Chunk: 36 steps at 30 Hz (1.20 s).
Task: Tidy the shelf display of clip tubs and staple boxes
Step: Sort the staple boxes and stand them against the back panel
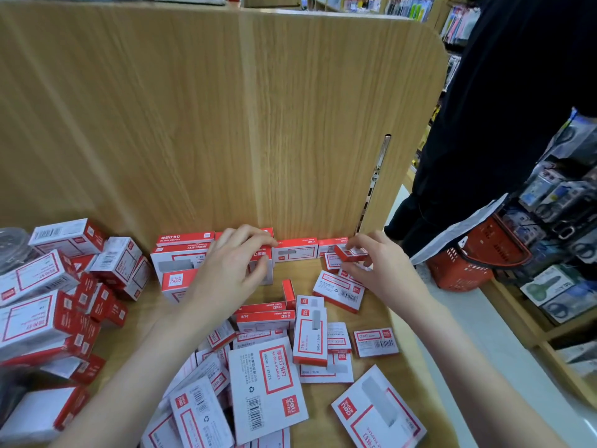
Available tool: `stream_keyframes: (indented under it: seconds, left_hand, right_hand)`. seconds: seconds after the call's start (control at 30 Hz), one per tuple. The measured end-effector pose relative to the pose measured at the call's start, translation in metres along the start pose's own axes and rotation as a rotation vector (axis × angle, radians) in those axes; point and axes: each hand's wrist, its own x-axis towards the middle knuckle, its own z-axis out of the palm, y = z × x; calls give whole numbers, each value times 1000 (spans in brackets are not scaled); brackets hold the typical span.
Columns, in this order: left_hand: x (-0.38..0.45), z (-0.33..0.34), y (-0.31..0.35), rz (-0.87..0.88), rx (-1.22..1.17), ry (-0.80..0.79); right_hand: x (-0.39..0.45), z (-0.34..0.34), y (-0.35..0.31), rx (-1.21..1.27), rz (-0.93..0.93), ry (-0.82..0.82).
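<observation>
Red-and-white staple boxes lie scattered over the wooden shelf [371, 376]. A row of boxes [295, 250] stands against the back panel. My left hand [232, 270] rests with spread fingers on a stack of larger boxes [179, 263] at the back. My right hand [384, 270] pinches a small staple box [350, 252] by the right end of the row. Several loose boxes [310, 334] lie flat in the middle. A heap of big boxes [48, 295] fills the left. A clear clip tub [13, 247] shows at the far left edge.
The tall wooden back panel [226, 124] closes off the shelf. To the right stands a person in dark clothes [500, 124] with a red shopping basket [468, 266]. Packaged goods hang on racks [562, 221] at the far right.
</observation>
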Motion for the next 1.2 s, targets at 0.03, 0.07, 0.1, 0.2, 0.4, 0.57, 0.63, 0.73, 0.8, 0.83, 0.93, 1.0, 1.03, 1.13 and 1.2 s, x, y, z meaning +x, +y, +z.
stream_keyframes:
  seconds: [0.03, 0.07, 0.1, 0.2, 0.4, 0.57, 0.63, 0.73, 0.8, 0.83, 0.93, 1.0, 1.03, 1.13, 1.2]
  left_hand:
    - [0, 0, 0, -4, 0, -1]
    - [0, -1, 1, -7, 1, -2]
    - [-1, -1, 1, -6, 6, -2]
    - [0, -1, 1, -10, 12, -5]
    - [-1, -1, 3, -26, 6, -6]
    - [-3, -5, 6, -13, -22, 8]
    - [-9, -11, 13, 68, -1, 62]
    - [-22, -23, 25, 173, -12, 82]
    - [-33, -26, 27, 205, -46, -13]
    - [-39, -25, 27, 207, -55, -68]
    - [-49, -21, 23, 195, -23, -124]
    - [-49, -20, 23, 176, -22, -108]
    - [-48, -20, 23, 168, -26, -100]
    - [-42, -15, 23, 170, -16, -98]
    - [-39, -12, 22, 171, -21, -103]
  right_hand:
    - [-1, -1, 1, 8, -6, 8]
    - [-3, -3, 2, 16, -12, 17]
    - [-4, -6, 3, 20, -21, 24]
    - [-13, -13, 7, 22, -95, -19]
    - [-40, 3, 13, -115, -153, -222]
    - [-41, 6, 9, -115, -175, -204]
    - [-41, 5, 7, -93, -203, -205]
    - [-40, 3, 7, -35, -233, -212]
    - [-38, 2, 6, -6, -256, -223]
    - [-37, 2, 7, 15, -253, -204]
    - [-29, 1, 21, 61, -134, 62]
    - [-22, -3, 31, 81, -14, 155]
    - [-19, -3, 33, 96, 10, 123]
    - [-12, 5, 32, 203, 31, -33]
    - [-11, 9, 26, 215, 14, -34]
